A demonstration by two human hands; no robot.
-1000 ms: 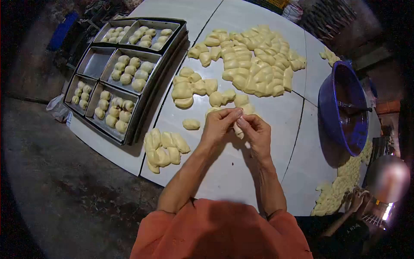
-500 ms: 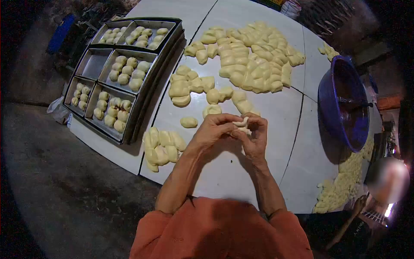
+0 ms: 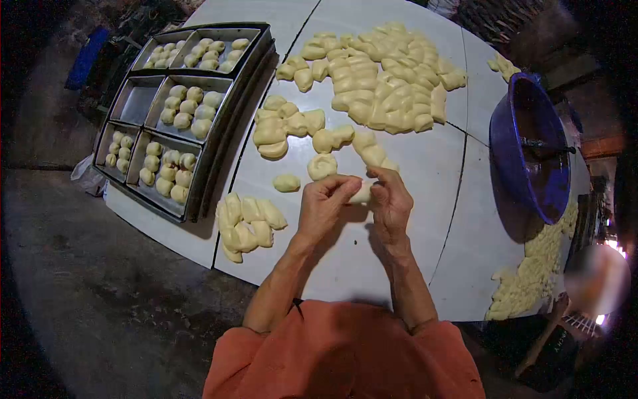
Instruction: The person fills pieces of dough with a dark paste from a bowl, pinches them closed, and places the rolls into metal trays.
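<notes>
Between my two hands, just above the white tabletop [image 3: 332,256], is a small pale piece of dough [image 3: 362,193]. My left hand [image 3: 324,207] pinches its left end with thumb and fingers. The fingers of my right hand [image 3: 391,203] are curled round the other end, partly hiding it. Just beyond my hands sits a flattened round of dough [image 3: 322,166], with a strip of dough [image 3: 370,150] to its right. A single dough ball [image 3: 286,183] rests left of my left hand. Nearer me on that side lies a cluster of dough pieces [image 3: 247,223].
Divided metal trays [image 3: 228,106] holding several dough balls stand at the left. A large mass of dough pieces [image 3: 389,80] covers the far middle. On the right are a purple basin [image 3: 508,146] with dark contents and a dough sheet [image 3: 531,279]; a person [image 3: 555,346] is beyond.
The dough between my hands has gone from a crumpled, folded shape to a smoother one. My hands have shifted slightly, and the whole view has moved a little.
</notes>
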